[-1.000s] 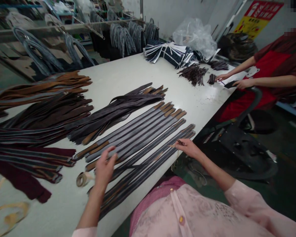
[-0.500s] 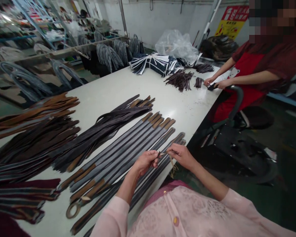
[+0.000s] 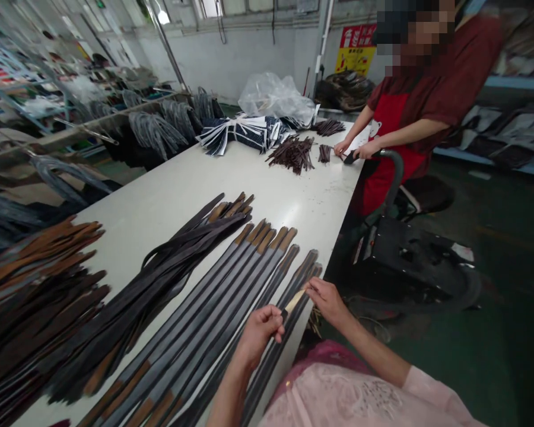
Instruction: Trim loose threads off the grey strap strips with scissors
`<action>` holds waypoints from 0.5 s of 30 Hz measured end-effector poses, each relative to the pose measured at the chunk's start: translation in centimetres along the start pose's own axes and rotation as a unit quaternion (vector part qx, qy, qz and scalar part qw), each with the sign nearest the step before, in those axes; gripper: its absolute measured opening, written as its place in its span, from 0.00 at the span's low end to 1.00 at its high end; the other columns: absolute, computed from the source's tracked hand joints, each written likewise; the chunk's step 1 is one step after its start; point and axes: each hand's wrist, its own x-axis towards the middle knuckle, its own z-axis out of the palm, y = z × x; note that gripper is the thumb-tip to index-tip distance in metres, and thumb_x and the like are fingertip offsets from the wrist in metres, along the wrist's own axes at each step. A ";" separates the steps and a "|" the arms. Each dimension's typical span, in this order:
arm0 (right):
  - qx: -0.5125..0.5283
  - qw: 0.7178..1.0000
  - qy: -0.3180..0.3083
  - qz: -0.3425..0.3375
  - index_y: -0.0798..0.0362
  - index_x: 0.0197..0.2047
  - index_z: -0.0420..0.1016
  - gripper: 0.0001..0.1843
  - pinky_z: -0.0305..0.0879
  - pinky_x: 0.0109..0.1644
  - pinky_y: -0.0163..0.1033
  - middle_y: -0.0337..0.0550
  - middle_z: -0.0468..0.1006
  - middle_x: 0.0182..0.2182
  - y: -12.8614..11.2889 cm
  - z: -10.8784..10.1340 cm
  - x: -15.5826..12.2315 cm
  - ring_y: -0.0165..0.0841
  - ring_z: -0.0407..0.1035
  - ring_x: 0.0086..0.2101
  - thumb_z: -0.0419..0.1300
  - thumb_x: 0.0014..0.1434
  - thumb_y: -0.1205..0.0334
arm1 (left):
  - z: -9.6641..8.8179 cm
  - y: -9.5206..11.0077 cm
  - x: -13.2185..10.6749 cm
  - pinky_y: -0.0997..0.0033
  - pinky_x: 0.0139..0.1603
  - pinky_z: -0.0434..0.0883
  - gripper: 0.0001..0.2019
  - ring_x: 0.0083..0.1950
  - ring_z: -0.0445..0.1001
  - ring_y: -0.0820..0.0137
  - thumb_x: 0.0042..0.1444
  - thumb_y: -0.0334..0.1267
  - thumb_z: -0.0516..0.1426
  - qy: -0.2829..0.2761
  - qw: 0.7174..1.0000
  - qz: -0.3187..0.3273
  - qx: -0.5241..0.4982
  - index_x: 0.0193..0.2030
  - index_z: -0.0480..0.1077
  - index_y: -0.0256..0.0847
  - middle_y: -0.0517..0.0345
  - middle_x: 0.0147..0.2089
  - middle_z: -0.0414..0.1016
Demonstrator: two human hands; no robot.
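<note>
My left hand (image 3: 260, 332) and my right hand (image 3: 326, 299) hold between them a short pale tan strip (image 3: 295, 300), pinched at each end, just above the nearest dark straps (image 3: 289, 296) at the table's front edge. Both hands have their fingers closed on the strip. Long grey straps with tan ends (image 3: 231, 279) lie side by side on the white table (image 3: 267, 190), running diagonally away from me.
Piles of brown and dark straps (image 3: 35, 284) fill the left. Across the table a person in a red apron (image 3: 409, 112) handles small dark pieces (image 3: 293, 154). A plastic bag (image 3: 273, 98) and striped bundles (image 3: 240, 131) sit at the far end. A black chair (image 3: 409, 255) stands to the right.
My left hand came from the tape roll at the left over to my right hand. Both hands now stretch the tan strip over the nearest straps. The view swung up and right.
</note>
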 end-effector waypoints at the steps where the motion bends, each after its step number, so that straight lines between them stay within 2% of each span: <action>1: 0.039 0.997 0.034 0.049 0.55 0.28 0.67 0.11 0.55 0.26 0.32 0.36 0.62 0.19 0.5 -0.2 0.2 0.27 0.58 0.22 0.50 0.55 0.57 | 0.1 -0.1 -0.3 0.78 0.22 0.57 0.12 0.17 0.61 0.79 0.42 0.42 0.61 0.002 1.000 0.000 0.003 0.25 0.63 0.36 0.63 0.18 0.67; 4: 0.148 0.961 0.144 0.184 0.56 0.30 0.67 0.14 0.45 0.17 0.31 0.31 0.55 0.13 2.7 -2.4 0.8 0.24 0.49 0.15 0.53 0.51 0.52 | -0.4 -0.1 -1.7 0.78 0.23 0.57 0.12 0.18 0.61 0.79 0.42 0.43 0.60 0.015 1.000 0.002 0.005 0.25 0.64 0.37 0.63 0.18 0.67; 6: 0.159 0.949 0.156 0.223 0.57 0.32 0.68 0.16 0.43 0.16 0.30 0.30 0.54 0.13 4.1 -4.6 0.6 0.23 0.47 0.14 0.56 0.48 0.51 | -1.1 0.3 -2.6 0.77 0.24 0.58 0.12 0.19 0.62 0.78 0.43 0.44 0.60 0.040 0.999 0.011 0.017 0.26 0.65 0.37 0.62 0.19 0.68; 9: 0.110 0.968 0.085 0.209 0.57 0.37 0.70 0.19 0.50 0.18 0.31 0.32 0.61 0.15 5.1 -6.4 -0.7 0.24 0.54 0.15 0.59 0.44 0.54 | -1.6 1.1 -2.9 0.75 0.28 0.61 0.11 0.22 0.65 0.76 0.44 0.44 0.60 0.079 0.996 0.037 0.033 0.27 0.67 0.38 0.61 0.20 0.68; 12: 0.028 0.988 0.065 0.138 0.55 0.30 0.72 0.11 0.60 0.30 0.34 0.43 0.72 0.30 4.7 -5.6 -2.0 0.31 0.66 0.28 0.60 0.43 0.58 | -0.8 1.9 -2.0 0.74 0.27 0.62 0.11 0.23 0.64 0.75 0.44 0.44 0.59 0.112 0.989 0.090 0.045 0.28 0.69 0.39 0.60 0.23 0.69; 14: -0.011 0.990 0.092 0.109 0.55 0.23 0.71 0.09 0.61 0.36 0.36 0.45 0.71 0.35 4.1 -4.3 -2.5 0.33 0.66 0.34 0.57 0.45 0.58 | 0.1 2.2 -1.4 0.73 0.27 0.64 0.11 0.25 0.66 0.74 0.43 0.45 0.59 0.130 0.980 0.134 0.070 0.27 0.69 0.40 0.54 0.34 0.71; 15: -0.015 0.989 0.107 0.106 0.55 0.22 0.70 0.10 0.60 0.36 0.36 0.45 0.71 0.34 3.9 -3.7 -2.5 0.33 0.66 0.33 0.56 0.46 0.57 | 0.5 2.2 -1.2 0.72 0.28 0.65 0.10 0.29 0.68 0.71 0.43 0.46 0.59 0.137 0.974 0.154 0.093 0.25 0.69 0.40 0.52 0.42 0.70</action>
